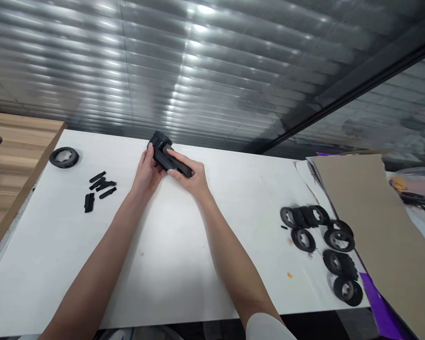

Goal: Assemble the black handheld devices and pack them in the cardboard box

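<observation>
Both hands grip a black long-bodied device with a thick, rounded head (160,140), held over the back of the white table. I cannot make out its exact kind. My left hand (147,172) is closed around the head end, thumb along its near side. Around the narrower end, my right hand (193,175) is closed, with its thumb and fingers on either side of the body. Left of my left hand lie several small black flat strips (105,184) and a short black piece (89,202). Farther left rests a black ring (64,157).
Several black rings (303,240) lie in a group at the right of the white table (177,264). A brown cardboard sheet (371,226) and something purple (375,297) are at the right edge. Blinds behind glass (156,61) stand along the back; a wooden surface (17,156) adjoins on the left.
</observation>
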Demonstrator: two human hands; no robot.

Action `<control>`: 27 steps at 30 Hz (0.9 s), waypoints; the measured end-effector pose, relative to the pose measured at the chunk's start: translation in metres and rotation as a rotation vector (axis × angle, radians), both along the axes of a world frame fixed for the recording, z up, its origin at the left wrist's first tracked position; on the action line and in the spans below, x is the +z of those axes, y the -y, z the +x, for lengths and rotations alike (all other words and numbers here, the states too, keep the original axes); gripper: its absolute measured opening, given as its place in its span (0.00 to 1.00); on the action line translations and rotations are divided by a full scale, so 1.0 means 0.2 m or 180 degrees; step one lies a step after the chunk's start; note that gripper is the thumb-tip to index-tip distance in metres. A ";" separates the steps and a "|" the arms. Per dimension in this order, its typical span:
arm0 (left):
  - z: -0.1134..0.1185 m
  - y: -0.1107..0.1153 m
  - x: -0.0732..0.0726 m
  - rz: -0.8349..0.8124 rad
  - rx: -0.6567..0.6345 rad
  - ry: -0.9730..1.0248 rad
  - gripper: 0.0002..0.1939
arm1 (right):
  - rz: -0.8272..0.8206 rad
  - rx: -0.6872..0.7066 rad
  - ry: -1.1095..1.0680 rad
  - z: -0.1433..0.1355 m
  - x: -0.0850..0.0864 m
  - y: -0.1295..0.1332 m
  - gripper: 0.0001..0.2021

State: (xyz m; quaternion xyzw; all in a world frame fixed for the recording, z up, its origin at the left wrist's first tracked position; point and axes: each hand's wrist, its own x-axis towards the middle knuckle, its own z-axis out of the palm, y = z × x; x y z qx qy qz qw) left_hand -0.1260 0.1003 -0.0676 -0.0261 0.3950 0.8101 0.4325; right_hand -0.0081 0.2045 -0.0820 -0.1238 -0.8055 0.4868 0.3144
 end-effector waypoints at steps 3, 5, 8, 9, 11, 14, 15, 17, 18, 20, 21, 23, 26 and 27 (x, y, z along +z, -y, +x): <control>0.00 -0.01 -0.02 0.0033 0.0012 -0.0008 0.22 | -0.0184 -0.0093 -0.0086 0.00 0.02 0.01 0.34; -0.01 -0.01 -0.03 0.0052 -0.0008 -0.0027 0.25 | -0.0326 -0.0198 -0.0153 0.00 0.03 0.00 0.35; -0.02 -0.01 -0.04 0.0016 -0.0120 0.0007 0.29 | -0.0501 -0.0352 -0.0159 0.00 0.02 -0.02 0.36; -0.02 -0.01 -0.04 0.0006 -0.0150 0.0022 0.29 | -0.0563 -0.0394 -0.0158 0.00 0.01 -0.03 0.37; -0.02 0.00 -0.03 0.0005 -0.0169 0.0058 0.30 | -0.0745 -0.0474 -0.0186 0.00 -0.01 -0.05 0.40; -0.01 0.00 0.00 0.0025 -0.0124 0.0173 0.30 | -0.1135 -0.0543 -0.0280 -0.01 -0.04 -0.08 0.45; -0.01 0.00 0.01 0.0025 -0.0101 0.0230 0.29 | -0.1262 -0.0553 -0.0324 -0.01 -0.05 -0.09 0.46; -0.01 0.00 0.03 0.0020 -0.0066 0.0326 0.28 | -0.1485 -0.0568 -0.0432 -0.02 -0.05 -0.09 0.46; 0.00 0.01 0.03 0.0017 -0.0060 0.0354 0.28 | -0.1577 -0.0570 -0.0494 -0.02 -0.05 -0.09 0.46; 0.00 0.00 0.04 0.0010 -0.0063 0.0366 0.29 | -0.1719 -0.0560 -0.0601 -0.02 -0.05 -0.10 0.45; 0.00 0.00 0.05 0.0007 -0.0066 0.0359 0.30 | -0.1768 -0.0544 -0.0632 -0.02 -0.05 -0.10 0.45; 0.00 0.00 0.05 -0.0006 -0.0061 0.0356 0.31 | -0.1805 -0.0500 -0.0652 -0.02 -0.05 -0.11 0.45; 0.01 0.01 0.06 -0.0027 -0.0050 0.0399 0.30 | -0.1793 -0.0421 -0.0643 -0.02 -0.04 -0.11 0.44; 0.01 0.01 0.06 -0.0038 -0.0050 0.0421 0.30 | -0.1803 -0.0408 -0.0652 -0.02 -0.04 -0.11 0.43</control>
